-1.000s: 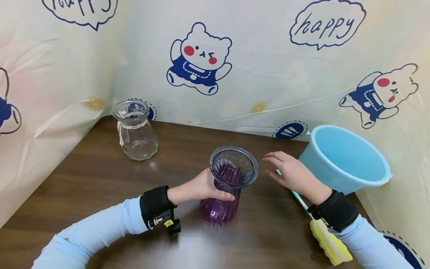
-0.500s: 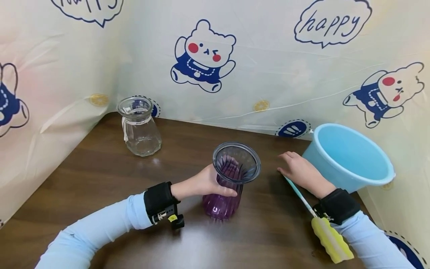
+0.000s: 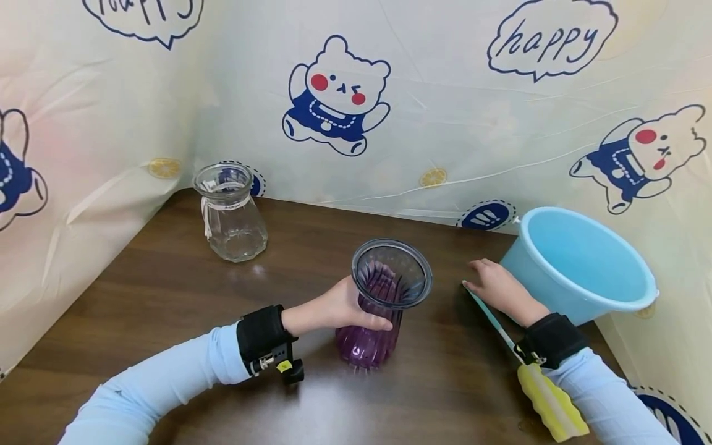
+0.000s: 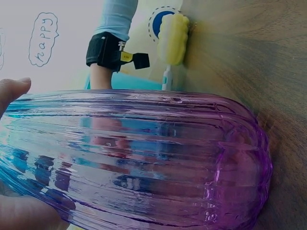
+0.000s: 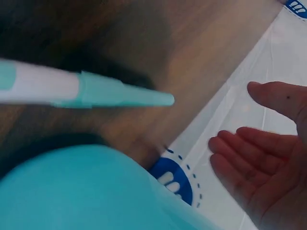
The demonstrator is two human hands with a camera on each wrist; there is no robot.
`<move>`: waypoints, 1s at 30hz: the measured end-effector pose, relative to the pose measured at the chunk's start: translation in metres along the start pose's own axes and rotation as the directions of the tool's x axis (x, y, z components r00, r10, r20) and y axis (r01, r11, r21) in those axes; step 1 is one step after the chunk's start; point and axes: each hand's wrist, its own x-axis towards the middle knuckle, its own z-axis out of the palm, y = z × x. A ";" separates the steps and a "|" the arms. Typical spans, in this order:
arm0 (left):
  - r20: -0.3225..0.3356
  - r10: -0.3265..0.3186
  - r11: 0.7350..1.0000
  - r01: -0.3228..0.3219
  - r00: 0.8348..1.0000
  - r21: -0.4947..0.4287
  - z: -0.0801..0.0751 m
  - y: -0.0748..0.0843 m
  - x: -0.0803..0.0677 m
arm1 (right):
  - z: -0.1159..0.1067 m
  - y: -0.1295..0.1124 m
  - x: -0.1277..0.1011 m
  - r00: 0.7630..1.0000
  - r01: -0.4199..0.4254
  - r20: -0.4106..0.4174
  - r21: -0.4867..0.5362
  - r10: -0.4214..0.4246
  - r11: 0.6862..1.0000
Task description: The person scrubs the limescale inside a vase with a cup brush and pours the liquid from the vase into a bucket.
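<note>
The fingers (image 3: 374, 322) of the left hand (image 3: 334, 306) are curled around the narrow middle of the purple vase (image 3: 378, 309), with the thumb on the near side, so this hand grips the vase. The vase stands upright on the brown surface (image 3: 167, 290), about in the middle of it. It is ribbed and see-through, and its wide mouth faces up. In the left wrist view the ribbed wall of the vase (image 4: 144, 158) fills most of the picture, and a fingertip (image 4: 12, 91) lies at its edge.

The fingers (image 5: 240, 158) of the right hand (image 3: 497, 289) are straight and relaxed, and they hold nothing. This hand rests low on the surface, right of the vase and apart from it, just beside the blue basin (image 3: 578, 266). Its fingertips are at the thin end of the brush (image 3: 503, 337), but I cannot tell if they touch it. The brush lies on the surface under the right wrist, and its yellow sponge head (image 3: 550, 402) points toward the near edge. In the right wrist view the teal tip of the brush (image 5: 105, 93) is near the basin (image 5: 72, 191).

At the far left of the surface stands a clear jar (image 3: 230, 213), well apart from both hands. A curtain (image 3: 445, 93) with cartoon bears hangs behind.
</note>
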 end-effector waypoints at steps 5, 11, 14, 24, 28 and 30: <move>-0.001 0.008 1.000 -0.008 1.000 0.008 -0.001 0.001 0.000 | 0.005 0.003 0.009 0.991 -0.092 0.098 0.053 0.087 0.994; 0.000 0.025 1.000 -0.025 1.000 -0.001 0.000 0.000 0.000 | 0.014 0.009 0.014 0.970 -0.169 0.184 0.036 0.160 0.985; 0.005 0.030 1.000 -0.030 1.000 -0.004 0.000 0.000 0.000 | 0.019 0.010 0.015 0.959 -0.188 0.222 0.023 0.178 0.982; 0.004 0.036 0.999 -0.036 0.999 -0.008 -0.001 -0.001 0.001 | 0.024 0.009 0.015 0.922 -0.224 0.327 0.011 0.208 0.975; 0.005 0.031 0.999 -0.031 1.000 -0.014 -0.001 -0.001 0.000 | 0.025 0.012 0.013 0.921 -0.208 0.338 0.008 0.193 0.978; 0.005 0.029 0.999 -0.029 1.000 -0.018 -0.001 -0.001 0.000 | 0.025 0.014 0.013 0.923 -0.194 0.340 0.007 0.180 0.981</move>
